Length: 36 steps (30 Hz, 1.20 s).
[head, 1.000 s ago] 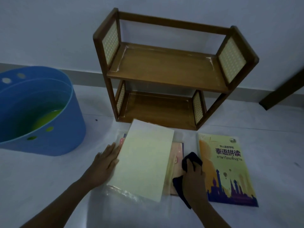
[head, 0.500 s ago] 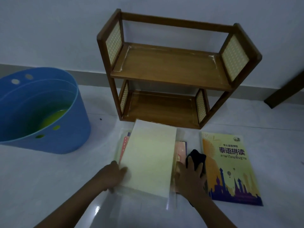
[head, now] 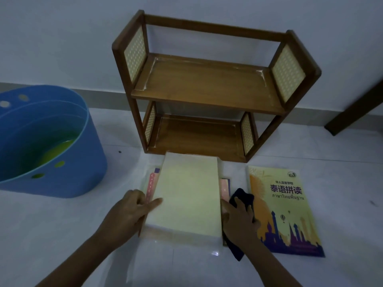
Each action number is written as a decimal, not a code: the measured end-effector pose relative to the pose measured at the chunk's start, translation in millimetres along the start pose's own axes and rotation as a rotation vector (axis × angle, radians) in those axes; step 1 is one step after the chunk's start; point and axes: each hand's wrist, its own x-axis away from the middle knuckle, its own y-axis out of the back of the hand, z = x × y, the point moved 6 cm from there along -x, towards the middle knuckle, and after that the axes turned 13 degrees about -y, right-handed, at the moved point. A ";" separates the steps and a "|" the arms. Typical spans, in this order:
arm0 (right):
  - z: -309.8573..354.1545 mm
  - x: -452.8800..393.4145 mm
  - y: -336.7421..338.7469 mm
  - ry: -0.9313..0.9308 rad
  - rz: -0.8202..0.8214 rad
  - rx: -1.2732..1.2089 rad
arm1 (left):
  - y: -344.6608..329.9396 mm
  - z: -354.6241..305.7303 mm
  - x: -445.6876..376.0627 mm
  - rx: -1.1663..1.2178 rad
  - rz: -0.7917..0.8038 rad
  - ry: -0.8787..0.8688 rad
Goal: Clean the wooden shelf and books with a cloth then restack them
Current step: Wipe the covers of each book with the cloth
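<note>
Your left hand (head: 128,212) grips the left edge of the pale yellow book (head: 186,195), thumb on its cover. Your right hand (head: 240,220) presses against that book's right edge, fingers closed on the dark cloth (head: 242,198). The pale yellow book tops a stack of books (head: 152,183) on the white floor (head: 342,193). Just right of the pale yellow book lies the orange book (head: 284,210), flat. Well left of it stands the blue tub (head: 68,162), holding yellow-green liquid. Just beyond it stands the wooden shelf (head: 207,88), both tiers bare, against the wall.
</note>
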 end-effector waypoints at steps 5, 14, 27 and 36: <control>-0.5 -0.6 44.5 0.283 -0.134 -0.231 | 46.4 -10.8 -48.0 0.316 -0.330 0.012; 45.5 17.0 139.9 0.575 0.232 -0.865 | 168.9 -20.2 -81.1 0.255 -0.733 0.172; 68.4 1.0 88.9 0.402 0.016 -0.802 | 86.5 -0.2 -45.9 0.509 -0.672 0.521; -35.4 11.2 160.5 0.217 -0.349 -1.110 | 87.3 -80.3 -139.3 0.624 -0.478 0.342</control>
